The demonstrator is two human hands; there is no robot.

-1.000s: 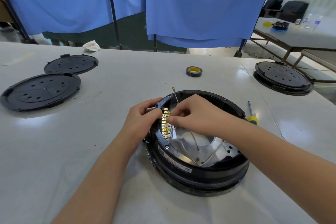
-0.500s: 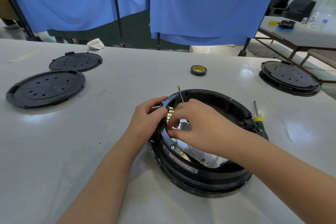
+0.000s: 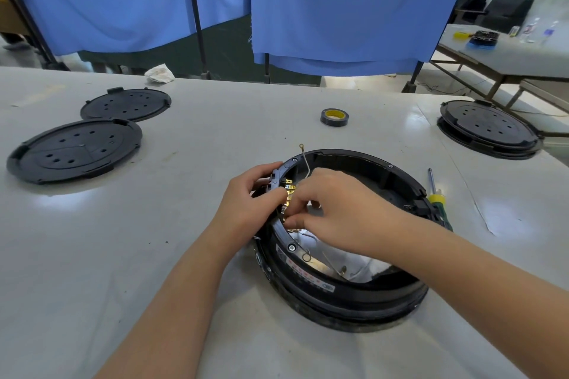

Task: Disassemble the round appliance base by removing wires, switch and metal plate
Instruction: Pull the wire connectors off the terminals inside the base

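The round black appliance base lies open side up on the white table, a shiny metal plate showing inside it. A switch with a row of brass terminals is fixed at the base's left inner rim. My left hand grips the rim and switch from outside. Reaching into the base, my right hand pinches at the brass terminals; what it pinches is hidden. A thin wire with a ring end sticks up behind my right fingers. More thin wires lie on the plate.
Two black round covers lie at the left. A second stacked base stands at the far right. A roll of black tape sits beyond the base, a green-and-yellow screwdriver at its right side. Blue curtains hang behind the table.
My right hand has shifted lower and closer along the terminal row and covers more of the plate. My left hand keeps its grip on the rim. The view has shifted slightly.
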